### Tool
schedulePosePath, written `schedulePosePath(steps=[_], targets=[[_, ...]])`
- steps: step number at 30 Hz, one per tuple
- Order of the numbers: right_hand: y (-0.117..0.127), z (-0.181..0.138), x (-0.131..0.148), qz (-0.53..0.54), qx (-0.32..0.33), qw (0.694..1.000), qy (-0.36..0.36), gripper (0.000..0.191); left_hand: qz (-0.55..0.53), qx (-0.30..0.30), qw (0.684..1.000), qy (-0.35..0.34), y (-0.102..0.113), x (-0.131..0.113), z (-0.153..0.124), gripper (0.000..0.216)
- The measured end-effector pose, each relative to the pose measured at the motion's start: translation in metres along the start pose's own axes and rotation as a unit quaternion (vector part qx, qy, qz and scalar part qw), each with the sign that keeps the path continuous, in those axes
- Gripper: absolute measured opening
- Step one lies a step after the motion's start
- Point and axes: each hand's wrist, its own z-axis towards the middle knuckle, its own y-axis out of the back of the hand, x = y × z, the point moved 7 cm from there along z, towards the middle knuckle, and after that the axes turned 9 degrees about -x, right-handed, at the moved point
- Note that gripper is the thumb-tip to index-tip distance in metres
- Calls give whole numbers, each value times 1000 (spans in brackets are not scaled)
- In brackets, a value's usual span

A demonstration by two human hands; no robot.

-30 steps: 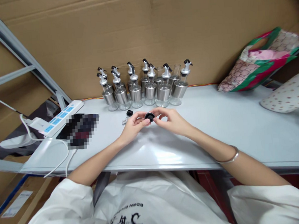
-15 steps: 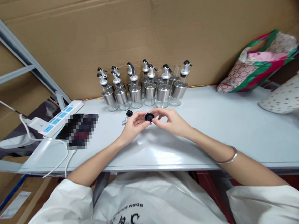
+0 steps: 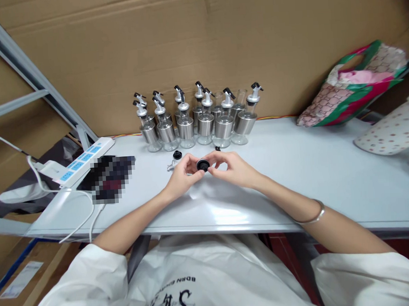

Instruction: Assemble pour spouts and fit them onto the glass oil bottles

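Observation:
Between the fingertips of both hands is a pour spout, its black stopper end turned toward me. My left hand pinches it from the left, and my right hand grips its right side. A small black tip shows just beyond my right fingers; whether it belongs to the held spout I cannot tell. Another silver spout with a black stopper lies on the table past my left fingers. Farther back stand several glass bottles with steel bands, most topped with silver-and-black spouts.
A power strip and a blurred-out dark device with white cables lie to the left on the white table. On the right are a patterned bag and a dotted white object. Cardboard rises behind the bottles.
Both hands have shifted slightly toward me with the spout, which is tilted a little differently. The small black tip now shows beyond my right fingers.

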Motion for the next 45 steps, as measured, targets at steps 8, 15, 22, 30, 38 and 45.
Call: schedulePosePath(steps=[8,15,22,30,38,45], targets=[[-5,-1,-8,10,10,1000,-24,18,62,10,998,-28,-2,-1,-2,20],[-12,-5,-12,59,53,996,-46,18,108,33,991,-72,-5,-5,-4,19],[-16,-7,-7,79,70,993,-43,22,122,36,988,-86,-5,-7,-5,19],[-10,-7,8,47,36,998,24,15,116,47,983,-133,-6,-9,-9,18],[-8,-11,16,23,-7,998,66,12,121,41,978,-167,-5,-12,-14,19],[-6,-10,15,-1,-8,997,75,11,131,51,974,-176,-7,-13,-13,17]])
